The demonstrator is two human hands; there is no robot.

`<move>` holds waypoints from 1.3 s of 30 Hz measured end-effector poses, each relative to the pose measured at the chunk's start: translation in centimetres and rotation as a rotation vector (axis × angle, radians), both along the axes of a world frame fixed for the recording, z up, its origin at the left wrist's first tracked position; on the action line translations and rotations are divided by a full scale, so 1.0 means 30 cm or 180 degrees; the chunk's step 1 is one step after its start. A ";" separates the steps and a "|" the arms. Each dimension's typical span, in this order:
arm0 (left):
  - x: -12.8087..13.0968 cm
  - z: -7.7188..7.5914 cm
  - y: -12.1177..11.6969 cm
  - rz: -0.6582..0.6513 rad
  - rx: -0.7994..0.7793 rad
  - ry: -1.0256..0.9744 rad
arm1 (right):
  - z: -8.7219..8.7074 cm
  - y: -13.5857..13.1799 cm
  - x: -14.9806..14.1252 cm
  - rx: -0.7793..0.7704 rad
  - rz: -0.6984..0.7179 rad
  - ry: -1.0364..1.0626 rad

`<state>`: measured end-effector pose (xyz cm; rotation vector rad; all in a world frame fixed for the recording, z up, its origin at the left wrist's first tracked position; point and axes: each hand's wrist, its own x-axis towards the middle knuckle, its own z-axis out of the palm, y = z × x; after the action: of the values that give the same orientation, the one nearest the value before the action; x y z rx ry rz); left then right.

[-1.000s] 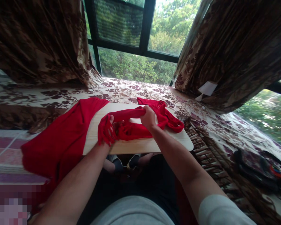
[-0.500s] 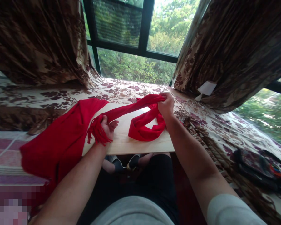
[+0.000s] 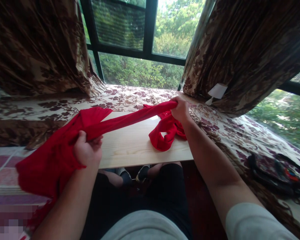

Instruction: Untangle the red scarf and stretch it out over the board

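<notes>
A long red scarf (image 3: 135,117) stretches between my two hands above a pale wooden board (image 3: 125,146). Its left end lies in my left hand (image 3: 88,150), palm turned up and fingers curled around the fabric. My right hand (image 3: 180,109) grips the scarf farther along, near the board's far right side. From there the rest of it hangs down and loops on the board. Behind my left hand, another spread of red cloth (image 3: 45,160) drapes over the board's left side.
A floral-covered ledge (image 3: 130,95) runs below the window (image 3: 140,66), between patterned curtains (image 3: 35,43). A small white lamp (image 3: 217,91) stands to the right. On the floral cover at right lies a black bag (image 3: 272,176). My legs are under the board.
My left hand has moved left and toward me with the scarf's end, pulling the stretch between the hands longer and straighter. The loop on the board has become smaller and shifted right.
</notes>
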<state>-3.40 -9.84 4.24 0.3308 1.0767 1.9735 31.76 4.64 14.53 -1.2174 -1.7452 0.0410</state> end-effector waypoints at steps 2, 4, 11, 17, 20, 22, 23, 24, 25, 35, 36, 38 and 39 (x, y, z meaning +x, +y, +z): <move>0.052 0.034 -0.076 -0.0007 -0.0120 -0.0583 | -0.012 0.012 -0.007 -0.0077 0.0070 0.0331; 0.124 0.049 -0.159 -0.0319 -0.0354 -0.0985 | -0.020 0.015 -0.019 -0.0098 0.0329 0.0615; 0.344 0.022 -0.397 -0.1731 -0.1012 -0.0587 | -0.023 0.008 -0.063 -0.0145 0.0887 0.0885; 0.354 0.076 -0.250 -0.1199 -0.0015 0.0861 | -0.018 -0.004 -0.120 -0.0285 0.1068 0.0760; 0.351 0.102 -0.082 -0.1297 0.0339 0.1545 | -0.006 -0.023 -0.157 -0.0289 0.1045 0.0477; 0.369 0.120 0.007 -0.1567 0.0610 0.1649 | -0.001 -0.036 -0.180 -0.0294 0.0903 0.0247; 0.383 0.130 0.038 -0.1893 0.0729 0.1560 | 0.001 -0.041 -0.190 -0.0303 0.0813 0.0136; 0.400 0.141 0.061 -0.2221 0.0832 0.1445 | 0.001 -0.046 -0.199 -0.0314 0.0731 0.0030; 0.418 0.151 0.077 -0.2525 0.0893 0.1317 | 0.001 -0.050 -0.207 -0.0319 0.0671 -0.0067; 0.338 0.237 0.073 -0.3022 0.0976 0.0532 | 0.037 -0.092 -0.154 -0.1144 0.0855 -0.0551; 0.309 0.246 0.068 -0.3002 0.1076 0.0462 | 0.048 -0.102 -0.135 -0.1507 0.1109 -0.0658; 0.258 0.263 0.060 -0.2951 0.1230 0.0393 | 0.071 -0.128 -0.096 -0.2139 0.1669 -0.0891; 0.236 0.271 0.056 -0.2923 0.1286 0.0375 | 0.083 -0.143 -0.077 -0.2347 0.1906 -0.0976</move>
<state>3.67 -8.14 12.37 0.9723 0.4275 1.3095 29.44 0.34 17.03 -1.1775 -2.4241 0.9658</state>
